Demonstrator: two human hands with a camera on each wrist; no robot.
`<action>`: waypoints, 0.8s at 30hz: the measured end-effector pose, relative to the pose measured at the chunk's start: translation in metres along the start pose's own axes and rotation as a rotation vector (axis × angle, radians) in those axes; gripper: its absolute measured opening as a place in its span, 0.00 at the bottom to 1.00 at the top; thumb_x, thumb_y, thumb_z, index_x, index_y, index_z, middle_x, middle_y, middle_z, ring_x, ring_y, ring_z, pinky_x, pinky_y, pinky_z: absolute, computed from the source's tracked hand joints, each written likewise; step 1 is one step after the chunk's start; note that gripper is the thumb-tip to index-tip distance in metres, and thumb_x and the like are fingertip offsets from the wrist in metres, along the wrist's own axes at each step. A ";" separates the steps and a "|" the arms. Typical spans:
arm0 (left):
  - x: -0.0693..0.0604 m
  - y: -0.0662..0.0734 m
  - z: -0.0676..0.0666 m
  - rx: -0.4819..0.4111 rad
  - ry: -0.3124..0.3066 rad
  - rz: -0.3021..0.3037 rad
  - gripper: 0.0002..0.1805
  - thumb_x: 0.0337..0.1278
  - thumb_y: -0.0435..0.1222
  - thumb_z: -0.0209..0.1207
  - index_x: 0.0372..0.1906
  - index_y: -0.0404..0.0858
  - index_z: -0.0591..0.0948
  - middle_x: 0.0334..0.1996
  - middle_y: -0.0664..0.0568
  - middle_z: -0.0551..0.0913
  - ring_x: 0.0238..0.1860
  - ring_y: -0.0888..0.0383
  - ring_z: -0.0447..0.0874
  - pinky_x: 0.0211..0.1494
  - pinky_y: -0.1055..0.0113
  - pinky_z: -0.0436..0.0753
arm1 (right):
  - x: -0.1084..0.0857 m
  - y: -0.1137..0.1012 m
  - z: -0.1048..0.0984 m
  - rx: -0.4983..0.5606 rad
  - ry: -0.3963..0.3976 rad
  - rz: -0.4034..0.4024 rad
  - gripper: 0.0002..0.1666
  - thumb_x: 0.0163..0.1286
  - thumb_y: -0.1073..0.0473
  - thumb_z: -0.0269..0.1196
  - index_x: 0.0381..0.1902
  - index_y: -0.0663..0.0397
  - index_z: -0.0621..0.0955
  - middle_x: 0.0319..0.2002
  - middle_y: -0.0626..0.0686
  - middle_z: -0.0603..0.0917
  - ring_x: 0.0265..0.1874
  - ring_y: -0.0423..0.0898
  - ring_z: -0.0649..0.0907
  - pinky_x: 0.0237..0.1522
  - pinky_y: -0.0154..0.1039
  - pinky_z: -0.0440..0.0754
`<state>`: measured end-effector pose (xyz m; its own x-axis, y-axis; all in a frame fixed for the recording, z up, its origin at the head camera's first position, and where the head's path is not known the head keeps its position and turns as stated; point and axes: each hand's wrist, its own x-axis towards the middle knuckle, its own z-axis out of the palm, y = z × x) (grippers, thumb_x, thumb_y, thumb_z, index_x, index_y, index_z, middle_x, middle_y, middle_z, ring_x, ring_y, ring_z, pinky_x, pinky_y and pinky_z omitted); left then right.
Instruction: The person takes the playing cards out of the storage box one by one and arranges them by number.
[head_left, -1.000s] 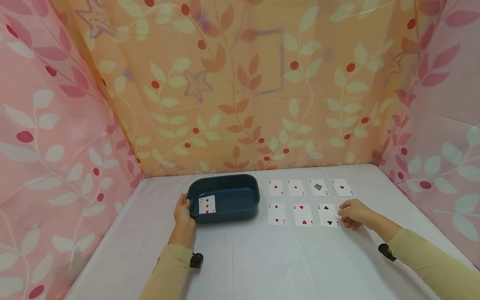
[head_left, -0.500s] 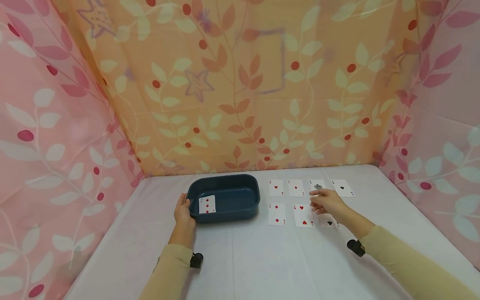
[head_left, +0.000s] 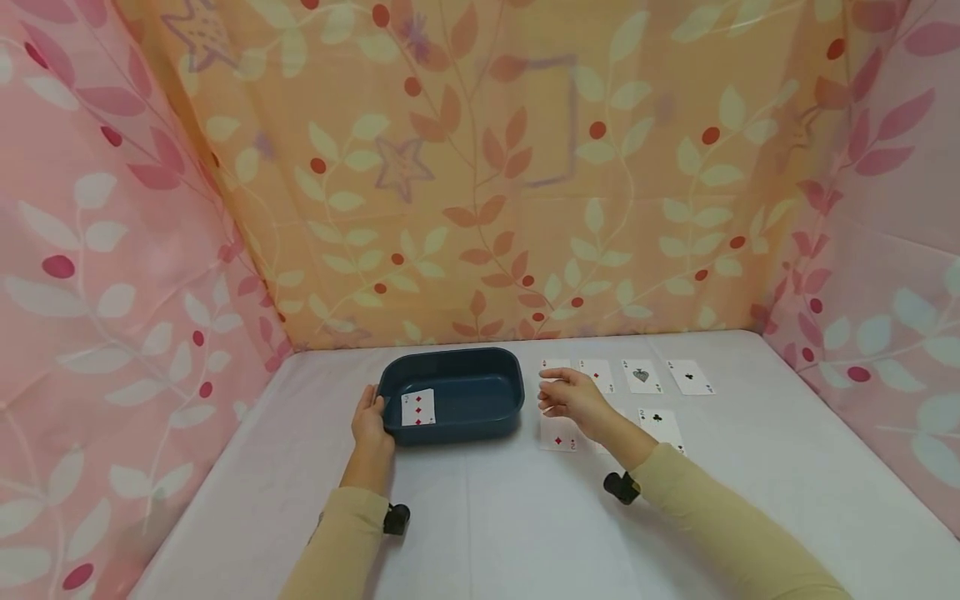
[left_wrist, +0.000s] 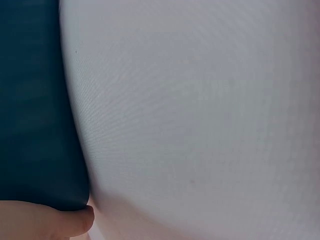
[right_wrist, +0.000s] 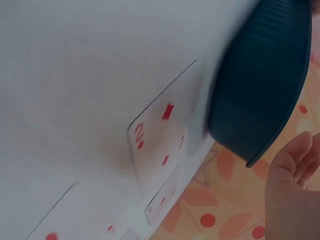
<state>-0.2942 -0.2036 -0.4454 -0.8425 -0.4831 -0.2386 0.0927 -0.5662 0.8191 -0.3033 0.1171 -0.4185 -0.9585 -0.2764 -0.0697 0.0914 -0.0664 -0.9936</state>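
Note:
My left hand rests against the left end of a dark blue rectangular tub, its fingers along the outer wall. In the left wrist view a digit touches the tub's corner. One playing card, a three of diamonds, lies face up in the tub. My right hand hovers right of the tub, fingers loosely bent with nothing visible between them. It partly covers the two of diamonds and hides most of the two of hearts. The right wrist view shows that two of diamonds flat on the cloth.
Four aces form the back row: hearts, partly covered, diamonds, spades and clubs. The two of clubs lies in front of them. Behind the white-covered table hangs a patterned orange curtain.
My right hand has moved left from beside the two of clubs, across the front row of cards, to near the tub. My left hand and the tub have stayed in place.

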 end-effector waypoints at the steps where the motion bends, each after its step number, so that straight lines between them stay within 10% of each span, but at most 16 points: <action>1: 0.000 0.000 0.000 0.000 0.000 0.000 0.28 0.74 0.26 0.39 0.76 0.36 0.54 0.75 0.48 0.54 0.75 0.58 0.50 0.73 0.69 0.52 | 0.002 0.000 0.006 0.013 -0.007 -0.004 0.25 0.73 0.65 0.55 0.63 0.74 0.66 0.29 0.51 0.80 0.26 0.40 0.82 0.33 0.31 0.83; 24: 0.001 0.000 -0.003 -0.040 -0.002 -0.002 0.28 0.73 0.25 0.38 0.76 0.34 0.54 0.75 0.46 0.53 0.75 0.57 0.49 0.74 0.69 0.52 | 0.034 0.011 0.087 0.046 -0.063 -0.031 0.25 0.71 0.67 0.58 0.63 0.70 0.68 0.43 0.64 0.83 0.36 0.46 0.86 0.47 0.44 0.83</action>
<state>-0.2938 -0.2061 -0.4468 -0.8437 -0.4806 -0.2391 0.1121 -0.5934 0.7971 -0.3118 0.0232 -0.4239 -0.9424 -0.3328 -0.0319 0.0758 -0.1197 -0.9899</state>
